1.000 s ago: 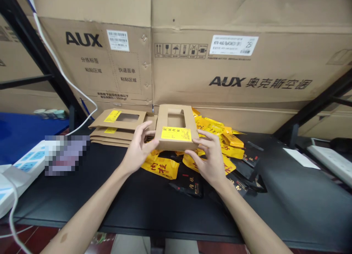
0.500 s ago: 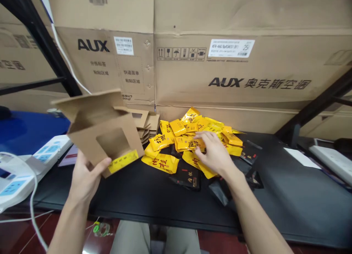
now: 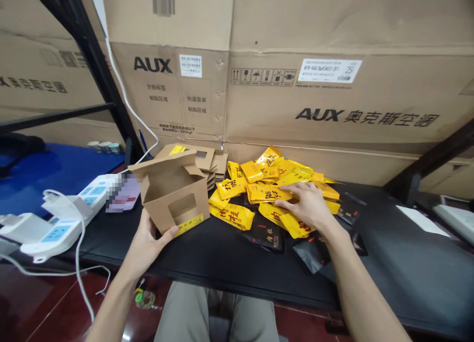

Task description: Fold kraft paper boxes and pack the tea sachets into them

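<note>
My left hand (image 3: pixel 151 238) holds an opened cardboard box (image 3: pixel 157 208) by its lower front, thumb over the yellow label strip (image 3: pixel 192 224). The box is tilted, its top flaps stand up, and a cut-out window shows in its front. My right hand (image 3: pixel 309 203) is over a pile of shiny yellow packets with dark lettering. Its thumb and fingers close around the right end of one yellow packet (image 3: pixel 264 193), which still lies on the pile. More yellow packets (image 3: pixel 231 216) surround it. Black packets (image 3: pixel 264 235) lie along the near side.
Flattened window boxes (image 3: pixel 218 166) are stacked behind the held box. At left are a white power strip (image 3: pixel 62 233) with cables, and a blue surface (image 3: pixel 62 171). Large AUX cartons (image 3: pixel 266 105) stand behind the black table (image 3: pixel 222 263). A white card (image 3: pixel 422 221) lies at right.
My left hand has lowered the box towards the table and turned it more upright. My right hand has come down onto the yellow packet, its fingers now around one end. The view has shifted left.
</note>
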Action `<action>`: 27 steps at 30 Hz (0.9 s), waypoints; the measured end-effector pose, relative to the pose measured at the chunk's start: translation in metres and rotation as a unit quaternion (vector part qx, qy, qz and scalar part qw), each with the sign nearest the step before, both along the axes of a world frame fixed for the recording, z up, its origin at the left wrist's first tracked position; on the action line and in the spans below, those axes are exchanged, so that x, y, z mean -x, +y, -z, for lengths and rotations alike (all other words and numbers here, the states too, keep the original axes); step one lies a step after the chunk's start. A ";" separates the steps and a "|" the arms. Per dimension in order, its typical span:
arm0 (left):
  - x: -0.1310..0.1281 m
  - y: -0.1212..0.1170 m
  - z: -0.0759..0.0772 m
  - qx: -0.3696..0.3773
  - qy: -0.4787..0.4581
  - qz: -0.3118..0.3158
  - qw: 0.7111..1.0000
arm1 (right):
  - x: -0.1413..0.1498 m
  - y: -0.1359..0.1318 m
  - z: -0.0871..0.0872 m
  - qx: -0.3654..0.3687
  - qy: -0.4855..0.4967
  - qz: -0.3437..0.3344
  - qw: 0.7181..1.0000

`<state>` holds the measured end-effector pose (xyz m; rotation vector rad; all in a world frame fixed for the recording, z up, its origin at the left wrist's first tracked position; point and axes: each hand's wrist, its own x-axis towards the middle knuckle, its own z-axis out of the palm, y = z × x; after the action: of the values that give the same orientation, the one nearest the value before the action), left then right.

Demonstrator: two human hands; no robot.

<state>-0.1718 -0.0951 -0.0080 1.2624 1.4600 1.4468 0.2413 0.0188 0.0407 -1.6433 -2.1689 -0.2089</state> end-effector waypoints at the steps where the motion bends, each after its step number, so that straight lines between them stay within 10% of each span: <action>1: -0.001 0.000 0.000 -0.001 -0.012 0.004 1.000 | -0.004 0.002 0.001 -0.004 0.009 -0.023 1.000; 11: 0.001 -0.004 -0.004 -0.024 -0.023 0.050 0.998 | -0.006 0.003 -0.025 -0.098 0.076 -0.138 0.983; 22: 0.005 -0.003 -0.005 -0.012 -0.023 0.090 0.996 | 0.094 -0.072 -0.143 -0.250 0.075 -0.267 0.928; 27: 0.005 -0.002 -0.007 -0.013 -0.034 0.096 0.995 | 0.149 -0.088 -0.170 -0.235 0.012 -0.287 0.929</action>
<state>-0.1764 -0.0971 -0.0012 1.3174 1.2425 1.3714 0.0924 -0.0697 0.2105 -0.7143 -2.2464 -0.4820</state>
